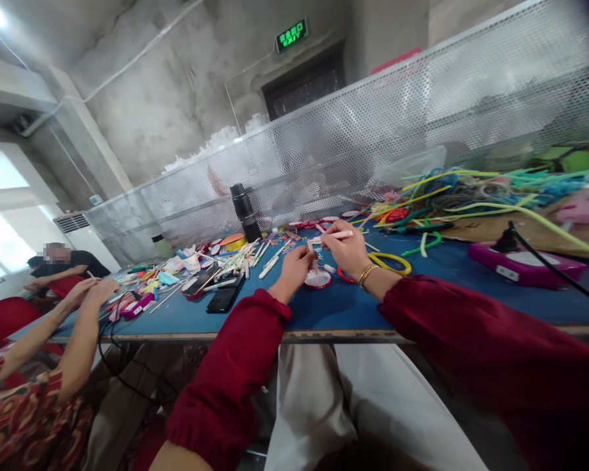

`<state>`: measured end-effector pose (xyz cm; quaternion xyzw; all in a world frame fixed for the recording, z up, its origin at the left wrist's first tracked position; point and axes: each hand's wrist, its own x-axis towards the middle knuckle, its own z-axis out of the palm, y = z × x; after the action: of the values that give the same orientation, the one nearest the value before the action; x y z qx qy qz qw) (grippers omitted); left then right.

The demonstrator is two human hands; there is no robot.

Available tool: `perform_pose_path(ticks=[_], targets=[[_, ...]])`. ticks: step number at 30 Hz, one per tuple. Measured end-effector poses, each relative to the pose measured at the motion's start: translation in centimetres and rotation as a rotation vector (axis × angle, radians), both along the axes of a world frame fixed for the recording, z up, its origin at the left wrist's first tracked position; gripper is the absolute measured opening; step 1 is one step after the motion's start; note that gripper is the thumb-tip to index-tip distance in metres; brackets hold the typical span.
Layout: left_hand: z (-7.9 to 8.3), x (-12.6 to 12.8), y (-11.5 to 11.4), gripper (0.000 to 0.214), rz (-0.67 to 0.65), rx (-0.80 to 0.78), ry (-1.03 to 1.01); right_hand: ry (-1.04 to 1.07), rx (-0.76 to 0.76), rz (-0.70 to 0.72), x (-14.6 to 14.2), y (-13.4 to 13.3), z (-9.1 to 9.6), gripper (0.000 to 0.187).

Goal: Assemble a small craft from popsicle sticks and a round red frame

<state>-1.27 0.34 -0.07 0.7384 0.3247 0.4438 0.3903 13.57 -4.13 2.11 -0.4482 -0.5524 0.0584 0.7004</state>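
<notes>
The left hand (297, 265) pinches a flat stick (315, 265) at the red-rimmed dish (319, 282), the right hand (349, 251) grips a pale rod (343, 234) near it, and a low wrist could tip the dish.

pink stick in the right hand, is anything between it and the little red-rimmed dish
The left hand partly does: its fingertips hover above the red-rimmed dish, below the pink stick in the right hand. One view can't show whether they truly block the way; nothing else visible does.
</notes>
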Motion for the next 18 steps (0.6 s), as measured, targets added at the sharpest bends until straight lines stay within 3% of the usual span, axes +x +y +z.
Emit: perform_pose_path(ticks=[18], targets=[[-0.16,0.0,0.17,0.024,-0.005,0.02,0.008,0.015,-0.004,0.002,-0.08,-0.24,0.1,0.01]])
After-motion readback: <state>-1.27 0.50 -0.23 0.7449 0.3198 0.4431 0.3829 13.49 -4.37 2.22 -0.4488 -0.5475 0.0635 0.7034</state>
